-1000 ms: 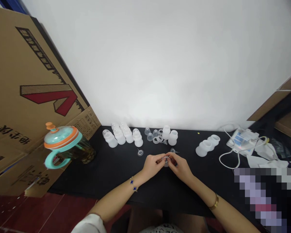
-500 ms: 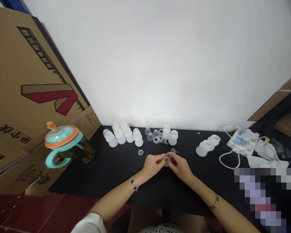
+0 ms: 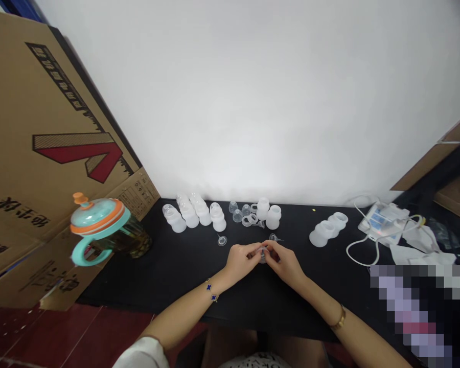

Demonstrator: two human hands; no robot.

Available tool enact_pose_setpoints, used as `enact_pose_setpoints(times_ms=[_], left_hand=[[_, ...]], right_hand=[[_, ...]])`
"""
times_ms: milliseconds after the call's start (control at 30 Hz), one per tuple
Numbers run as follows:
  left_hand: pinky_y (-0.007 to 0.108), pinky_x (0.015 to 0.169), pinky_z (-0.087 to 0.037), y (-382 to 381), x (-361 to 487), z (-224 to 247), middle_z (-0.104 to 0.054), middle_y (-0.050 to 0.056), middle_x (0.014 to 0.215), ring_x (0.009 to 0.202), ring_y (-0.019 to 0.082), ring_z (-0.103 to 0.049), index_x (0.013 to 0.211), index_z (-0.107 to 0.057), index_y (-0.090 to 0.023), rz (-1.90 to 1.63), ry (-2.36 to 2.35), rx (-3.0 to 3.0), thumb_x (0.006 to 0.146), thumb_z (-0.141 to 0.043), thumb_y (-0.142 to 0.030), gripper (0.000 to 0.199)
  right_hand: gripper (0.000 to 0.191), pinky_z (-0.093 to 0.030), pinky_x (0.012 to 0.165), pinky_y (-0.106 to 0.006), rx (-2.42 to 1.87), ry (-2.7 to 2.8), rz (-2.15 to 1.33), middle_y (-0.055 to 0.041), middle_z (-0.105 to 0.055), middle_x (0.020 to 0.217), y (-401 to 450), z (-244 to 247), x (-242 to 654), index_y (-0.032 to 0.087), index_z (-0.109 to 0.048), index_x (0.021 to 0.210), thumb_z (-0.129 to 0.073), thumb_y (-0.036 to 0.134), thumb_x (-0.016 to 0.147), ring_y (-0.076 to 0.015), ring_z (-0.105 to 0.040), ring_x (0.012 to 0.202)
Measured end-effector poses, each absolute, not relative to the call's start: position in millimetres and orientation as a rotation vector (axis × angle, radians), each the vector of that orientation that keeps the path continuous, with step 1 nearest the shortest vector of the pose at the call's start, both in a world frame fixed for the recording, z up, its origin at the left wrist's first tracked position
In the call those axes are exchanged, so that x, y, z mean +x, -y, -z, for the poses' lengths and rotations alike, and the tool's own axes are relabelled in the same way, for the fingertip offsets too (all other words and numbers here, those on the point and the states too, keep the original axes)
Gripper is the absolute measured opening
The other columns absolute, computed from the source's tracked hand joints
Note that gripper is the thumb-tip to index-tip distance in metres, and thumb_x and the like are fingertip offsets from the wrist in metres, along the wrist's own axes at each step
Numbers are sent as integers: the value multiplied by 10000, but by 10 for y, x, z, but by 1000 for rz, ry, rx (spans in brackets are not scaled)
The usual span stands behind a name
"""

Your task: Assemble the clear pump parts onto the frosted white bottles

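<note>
Both hands meet over the black table (image 3: 168, 286). My left hand (image 3: 242, 259) and my right hand (image 3: 283, 259) pinch a small clear ring-like part (image 3: 262, 254) between their fingertips; its details are partly covered by the fingers. Just beyond my right hand lies a clear nipple piece (image 3: 273, 237), and another nipple piece (image 3: 222, 240) rests to the left. Further back are clear domed caps (image 3: 237, 215), loose rings (image 3: 247, 221) and two open white bottles (image 3: 273, 217). Several capped bottles (image 3: 218, 217) stand to their left.
A teal-lidded jug (image 3: 107, 230) stands at the left beside a large cardboard box (image 3: 61, 102). Open white bottles (image 3: 322, 234) are at the right, then a white device with cables (image 3: 381, 222). A white wall (image 3: 283, 102) rises behind the table.
</note>
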State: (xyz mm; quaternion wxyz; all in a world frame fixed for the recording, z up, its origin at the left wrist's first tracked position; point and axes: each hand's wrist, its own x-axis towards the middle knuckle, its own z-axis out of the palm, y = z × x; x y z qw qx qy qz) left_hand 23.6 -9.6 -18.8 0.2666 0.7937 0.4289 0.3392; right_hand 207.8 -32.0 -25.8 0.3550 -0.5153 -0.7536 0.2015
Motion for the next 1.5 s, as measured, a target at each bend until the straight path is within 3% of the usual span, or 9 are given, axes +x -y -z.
enact_pose_setpoints(times_ms=[300, 600, 1067, 1500], left_hand=[[211, 530, -378, 115, 262, 222, -642, -43, 558, 489, 115, -570, 1010, -693, -210, -961, -1224, 2050, 925, -548, -307, 194], [221, 533, -378, 122, 269, 212, -680, -54, 612, 499, 124, -603, 1034, -613, -233, -879, -1233, 2111, 949, -528, -351, 169], [222, 561, -405, 131, 275, 179, -687, -58, 618, 535, 129, -634, 959, -605, -239, -853, -1262, 2116, 894, -580, -306, 96], [208, 549, -388, 125, 268, 197, -642, -69, 571, 516, 121, -603, 899, -610, -238, -862, -1269, 2113, 862, -598, -278, 56]], right_hand=[[244, -488, 609, -254, -1335, 1915, -529, -14, -698, 862, 319, 264, 2090, 228, -620, 1143, -507, 333, 954, -145, -613, 605], [255, -464, 590, -248, -1350, 1942, -560, 6, -662, 743, 319, 254, 2081, 218, -627, 1136, -503, 256, 916, -156, -618, 613], [262, -469, 588, -230, -1319, 1965, -556, -7, -704, 807, 349, 250, 2074, 220, -636, 1108, -516, 208, 876, -151, -636, 638], [188, -453, 594, -232, -1365, 2015, -525, 22, -667, 723, 320, 285, 2070, 230, -619, 1034, -529, 230, 869, -149, -619, 604]])
